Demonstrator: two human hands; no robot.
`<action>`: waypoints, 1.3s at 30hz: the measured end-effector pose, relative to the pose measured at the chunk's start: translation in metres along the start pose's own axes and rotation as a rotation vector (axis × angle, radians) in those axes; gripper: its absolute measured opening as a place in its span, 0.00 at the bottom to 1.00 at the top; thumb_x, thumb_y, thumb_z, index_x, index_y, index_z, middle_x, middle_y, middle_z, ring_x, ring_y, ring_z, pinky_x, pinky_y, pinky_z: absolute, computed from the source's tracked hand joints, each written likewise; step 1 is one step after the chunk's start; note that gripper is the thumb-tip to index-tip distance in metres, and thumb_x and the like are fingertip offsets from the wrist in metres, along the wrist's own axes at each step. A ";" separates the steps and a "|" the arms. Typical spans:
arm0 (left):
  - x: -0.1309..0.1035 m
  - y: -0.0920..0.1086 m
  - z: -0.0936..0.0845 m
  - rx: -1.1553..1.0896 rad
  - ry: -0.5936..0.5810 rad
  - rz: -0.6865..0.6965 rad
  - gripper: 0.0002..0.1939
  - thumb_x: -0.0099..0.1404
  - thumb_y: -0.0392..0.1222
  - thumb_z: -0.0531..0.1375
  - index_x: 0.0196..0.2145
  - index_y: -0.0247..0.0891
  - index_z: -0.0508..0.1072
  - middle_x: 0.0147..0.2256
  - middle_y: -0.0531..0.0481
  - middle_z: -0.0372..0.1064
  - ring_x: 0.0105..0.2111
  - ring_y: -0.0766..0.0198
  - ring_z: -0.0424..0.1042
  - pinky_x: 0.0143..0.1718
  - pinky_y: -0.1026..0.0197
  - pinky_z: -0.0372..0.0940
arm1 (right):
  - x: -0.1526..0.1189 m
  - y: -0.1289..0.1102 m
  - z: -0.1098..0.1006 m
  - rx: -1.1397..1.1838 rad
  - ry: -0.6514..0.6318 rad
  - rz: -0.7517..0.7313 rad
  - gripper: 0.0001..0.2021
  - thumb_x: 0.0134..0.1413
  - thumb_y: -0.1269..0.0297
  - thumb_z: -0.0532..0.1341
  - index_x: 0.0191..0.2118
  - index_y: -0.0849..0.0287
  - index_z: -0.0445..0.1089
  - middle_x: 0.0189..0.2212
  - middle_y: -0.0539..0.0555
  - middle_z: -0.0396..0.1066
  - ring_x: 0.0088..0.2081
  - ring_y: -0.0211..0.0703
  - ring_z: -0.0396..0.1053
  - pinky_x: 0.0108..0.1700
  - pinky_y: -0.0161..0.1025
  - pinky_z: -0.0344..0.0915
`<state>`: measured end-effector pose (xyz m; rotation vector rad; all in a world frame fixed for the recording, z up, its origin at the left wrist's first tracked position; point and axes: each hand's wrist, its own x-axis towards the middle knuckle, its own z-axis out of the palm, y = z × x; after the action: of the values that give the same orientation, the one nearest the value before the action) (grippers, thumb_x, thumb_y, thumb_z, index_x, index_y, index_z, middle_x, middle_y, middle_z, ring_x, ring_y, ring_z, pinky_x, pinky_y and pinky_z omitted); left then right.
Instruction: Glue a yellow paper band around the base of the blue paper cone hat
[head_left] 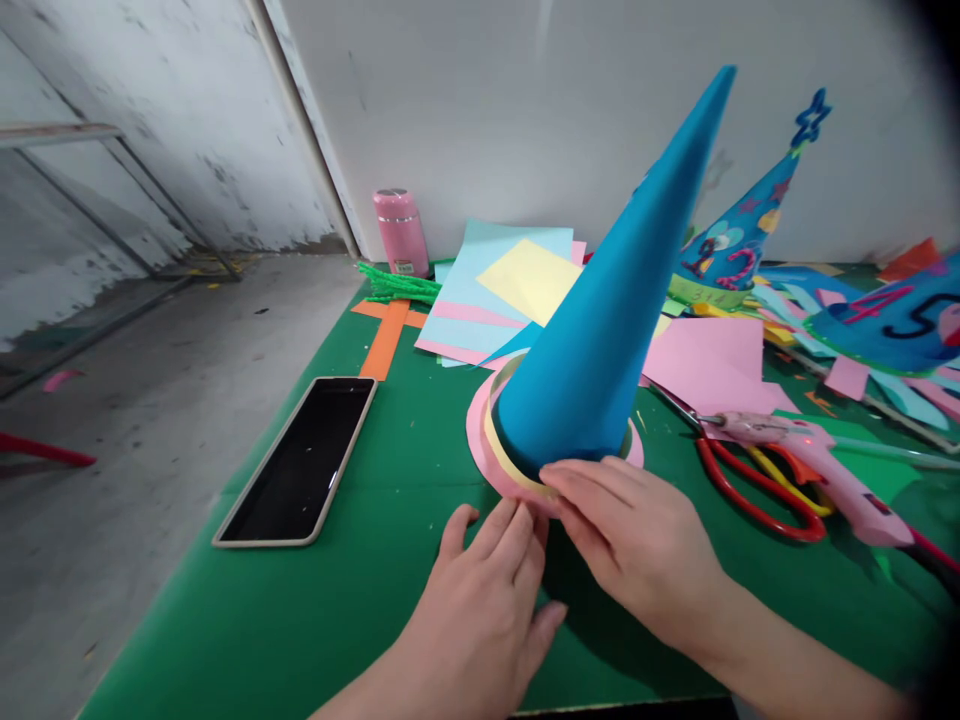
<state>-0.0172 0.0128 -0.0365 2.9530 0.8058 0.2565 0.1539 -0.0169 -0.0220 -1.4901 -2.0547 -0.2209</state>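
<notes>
A tall blue paper cone [600,330] leans to the right within a pale yellow paper band [501,450], on a flat pink paper brim [480,440]. My right hand [645,545] pinches the front edge of the band and brim, close to the base of the cone. Its thumb side is partly hidden. Fingertips of my left hand [487,585] touch the front edge of the pink brim, with the thumb held apart and the fingers stretched out.
A phone [304,460] lies at left on the green table [405,600]. Red-handled scissors [750,500] and a pink glue gun [817,450] lie at right. Behind are coloured paper sheets [517,280], green pipe cleaners [397,285], a pink bottle [401,232] and a decorated hat [739,225].
</notes>
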 end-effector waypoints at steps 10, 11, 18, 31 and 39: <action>0.003 -0.001 -0.004 0.062 0.011 -0.051 0.24 0.62 0.55 0.48 0.49 0.37 0.65 0.49 0.45 0.65 0.47 0.52 0.63 0.46 0.49 0.55 | -0.021 0.043 -0.024 0.179 -0.092 0.103 0.12 0.52 0.70 0.55 0.43 0.58 0.67 0.35 0.55 0.66 0.38 0.41 0.65 0.37 0.40 0.65; 0.002 -0.003 -0.005 0.074 0.016 -0.058 0.24 0.62 0.54 0.49 0.48 0.37 0.66 0.48 0.45 0.66 0.47 0.52 0.63 0.46 0.49 0.55 | -0.021 0.044 -0.024 0.189 -0.122 0.100 0.12 0.52 0.70 0.55 0.43 0.59 0.67 0.35 0.56 0.66 0.38 0.41 0.65 0.37 0.40 0.64; -0.006 -0.015 -0.011 0.091 -0.005 -0.111 0.19 0.62 0.49 0.50 0.47 0.39 0.65 0.47 0.45 0.65 0.48 0.54 0.62 0.48 0.49 0.51 | -0.014 0.039 -0.021 0.183 -0.200 0.119 0.11 0.54 0.67 0.54 0.42 0.59 0.67 0.34 0.55 0.65 0.36 0.42 0.63 0.37 0.40 0.62; -0.006 -0.026 -0.007 -0.074 0.276 -0.221 0.12 0.60 0.39 0.53 0.43 0.33 0.60 0.43 0.41 0.60 0.43 0.58 0.63 0.41 0.56 0.62 | -0.006 0.038 -0.013 0.185 -0.244 0.121 0.09 0.56 0.67 0.51 0.36 0.57 0.68 0.33 0.53 0.63 0.36 0.40 0.61 0.36 0.37 0.60; 0.011 -0.031 -0.013 -0.095 0.314 -0.273 0.08 0.60 0.32 0.50 0.39 0.36 0.61 0.44 0.42 0.57 0.43 0.59 0.63 0.39 0.58 0.63 | -0.006 0.037 -0.015 0.167 -0.208 0.085 0.08 0.55 0.69 0.53 0.37 0.56 0.69 0.37 0.54 0.65 0.39 0.40 0.63 0.38 0.37 0.61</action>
<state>-0.0259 0.0458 -0.0252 2.7073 1.1811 0.7281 0.1942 -0.0156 -0.0206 -1.5453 -2.1054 0.1420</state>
